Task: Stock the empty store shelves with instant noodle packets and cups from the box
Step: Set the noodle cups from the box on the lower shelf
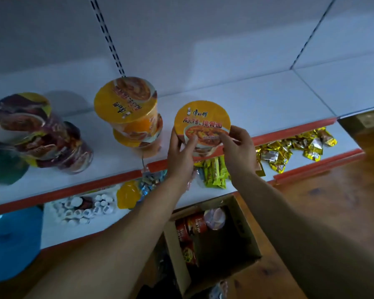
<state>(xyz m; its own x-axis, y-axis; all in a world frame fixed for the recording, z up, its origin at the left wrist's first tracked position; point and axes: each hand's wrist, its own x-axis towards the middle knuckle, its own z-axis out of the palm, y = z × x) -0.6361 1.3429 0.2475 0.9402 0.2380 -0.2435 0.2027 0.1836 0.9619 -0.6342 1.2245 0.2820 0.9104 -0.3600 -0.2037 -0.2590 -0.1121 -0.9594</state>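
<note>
Your left hand (180,156) and right hand (239,152) grip one cup (202,128) at shelf (257,100) edge. Stacks (127,113) already up; more cups (191,228) in box (244,229).

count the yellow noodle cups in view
3. Two stacked on the shelf, upper cup on lower cup; the third cup gripped by left hand and right hand at the shelf's front. The box may hide more.

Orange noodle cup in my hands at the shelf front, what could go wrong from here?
The orange cup is at the shelf's red front edge; released there, it might tip off toward the box. Sliding it left could bump the two-cup stack, whose top cup looks tilted.
</note>
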